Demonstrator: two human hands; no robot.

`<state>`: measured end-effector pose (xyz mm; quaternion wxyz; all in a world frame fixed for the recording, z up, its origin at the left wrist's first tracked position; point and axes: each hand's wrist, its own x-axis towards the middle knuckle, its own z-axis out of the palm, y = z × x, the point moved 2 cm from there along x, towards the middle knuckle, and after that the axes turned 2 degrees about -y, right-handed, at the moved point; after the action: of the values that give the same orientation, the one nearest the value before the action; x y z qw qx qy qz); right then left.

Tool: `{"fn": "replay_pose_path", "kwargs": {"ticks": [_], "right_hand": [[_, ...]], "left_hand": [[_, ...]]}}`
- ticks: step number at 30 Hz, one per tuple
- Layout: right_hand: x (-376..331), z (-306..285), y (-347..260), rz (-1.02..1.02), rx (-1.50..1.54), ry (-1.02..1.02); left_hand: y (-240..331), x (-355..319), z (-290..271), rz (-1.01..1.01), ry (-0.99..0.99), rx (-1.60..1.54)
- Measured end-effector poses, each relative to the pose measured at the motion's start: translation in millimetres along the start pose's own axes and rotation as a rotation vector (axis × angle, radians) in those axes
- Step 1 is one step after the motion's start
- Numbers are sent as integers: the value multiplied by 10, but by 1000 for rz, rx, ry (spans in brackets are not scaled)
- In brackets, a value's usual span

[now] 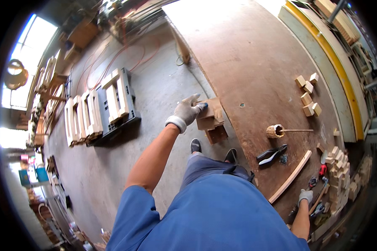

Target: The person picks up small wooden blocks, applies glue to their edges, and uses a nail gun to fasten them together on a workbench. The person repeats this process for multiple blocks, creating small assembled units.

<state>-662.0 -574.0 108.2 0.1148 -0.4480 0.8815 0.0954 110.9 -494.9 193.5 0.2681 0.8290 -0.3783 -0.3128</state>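
My left hand (187, 113), in a pale work glove, reaches forward with its fingers apart. Its fingertips are at the edge of a small stack of wooden pieces (213, 115) beside the table, and no grip on them shows. Far off to the right, my right hand (305, 195), also gloved, is closed low among the tools at the table's near right. Whatever it holds is too small and dark to name. Close to it lie a red-and-black tool (313, 182), a long-handled tool (319, 195) and a red-handled tool (322, 169).
On the brown table (238, 58) are pliers (272, 154), a round brush pot with a stick (275, 131), a curved wood strip (291, 178) and several small wood blocks (308, 98). More blocks pile up (338, 175) at the right. A dark pallet (127, 98) bears wooden frames on the left floor.
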Motion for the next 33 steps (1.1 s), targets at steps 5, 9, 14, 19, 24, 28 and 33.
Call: {"fn": "replay_pose_path", "kwargs": {"ticks": [5,9,14,19,24,28,33], "right_hand": [[154,80,-373,-110,195,-329],[334,-45,-603,-685,-317,7],[-1018,-587,-1959,-1024,6,-127],[-2074,-398,-3401,-1491,232,-175],[-2791,-342,-4471,-1869,142,46],[-3238,-461,-4907,-1922,-32,-21],[-2968,-148,-5073,-1964,-144,-121]], "left_hand": [[17,-24,84,48,46,-56],[-165,129,350,42,133,1],[-159,61,460,-31,150,-194],[-18,-46,419,-71,126,-186],[-9,122,612,-85,132,-244],[-49,64,647,-111,173,-328],[70,-73,726,-94,214,-287]]}}
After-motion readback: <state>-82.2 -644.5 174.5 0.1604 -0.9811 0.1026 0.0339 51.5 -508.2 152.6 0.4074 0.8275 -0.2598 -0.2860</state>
